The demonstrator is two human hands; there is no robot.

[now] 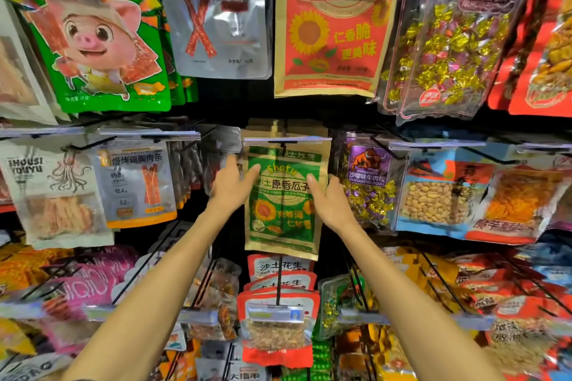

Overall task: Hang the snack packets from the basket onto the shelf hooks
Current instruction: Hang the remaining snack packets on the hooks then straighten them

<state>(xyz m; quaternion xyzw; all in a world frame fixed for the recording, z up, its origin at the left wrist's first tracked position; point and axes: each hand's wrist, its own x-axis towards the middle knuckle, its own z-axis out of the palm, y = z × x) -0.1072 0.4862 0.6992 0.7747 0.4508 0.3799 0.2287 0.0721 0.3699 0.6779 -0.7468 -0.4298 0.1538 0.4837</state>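
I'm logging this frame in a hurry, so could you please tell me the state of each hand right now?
Left hand: open, fingers straight against the green packet.
Right hand: open, fingers straight at its right edge.

You can't tell whether your right hand (329,199) grips the green seed packet (283,210), and above that hand the price strip (286,140) hides its hook.

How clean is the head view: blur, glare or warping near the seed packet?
Head view: green sunflower seed packet, left hand and right hand fairly sharp; pink packets lower left blurred; price rails bow from wide-angle distortion; silver pouch shows glare.
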